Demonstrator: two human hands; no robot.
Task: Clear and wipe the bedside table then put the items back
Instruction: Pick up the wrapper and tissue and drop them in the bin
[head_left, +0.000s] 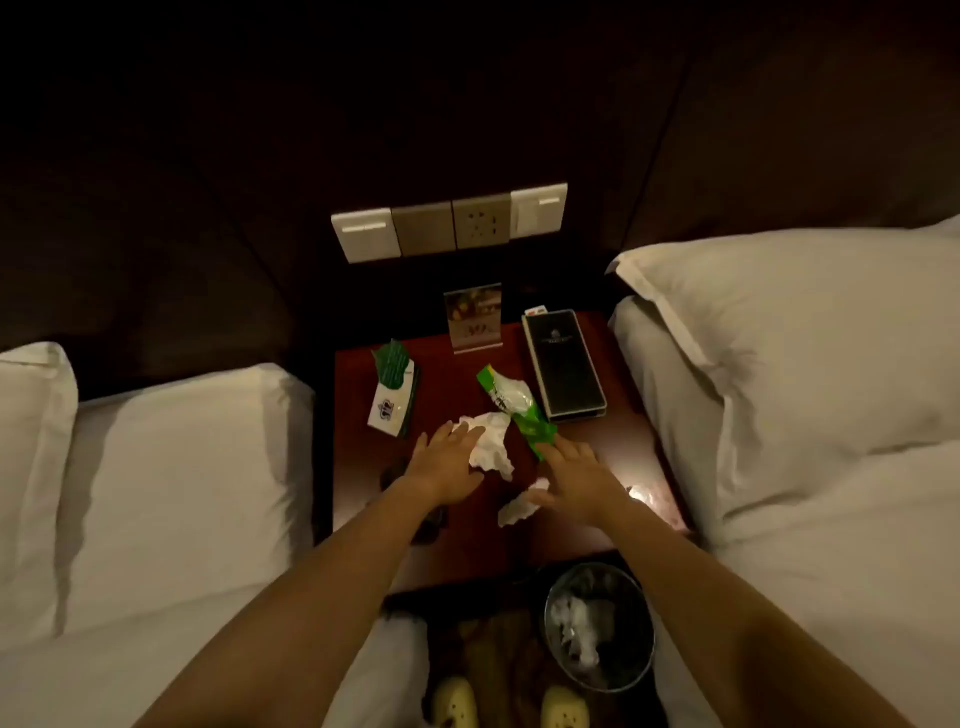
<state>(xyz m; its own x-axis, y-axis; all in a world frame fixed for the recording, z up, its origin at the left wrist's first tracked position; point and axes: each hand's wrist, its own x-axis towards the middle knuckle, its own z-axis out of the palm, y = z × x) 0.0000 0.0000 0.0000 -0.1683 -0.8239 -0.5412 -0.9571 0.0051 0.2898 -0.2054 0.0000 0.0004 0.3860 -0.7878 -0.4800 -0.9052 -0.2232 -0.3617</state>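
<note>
While both arms reach over dark red wooden bedside table, left hand lies flat, fingers spread, tips on large crumpled white tissue; right hand flat, fingers apart, tips touching green plastic wrapper, thumb beside small crumpled white tissue; black rectangular folder, green-white card pack, upright acrylic sign on tabletop; wire-mesh waste bin on floor below.
</note>
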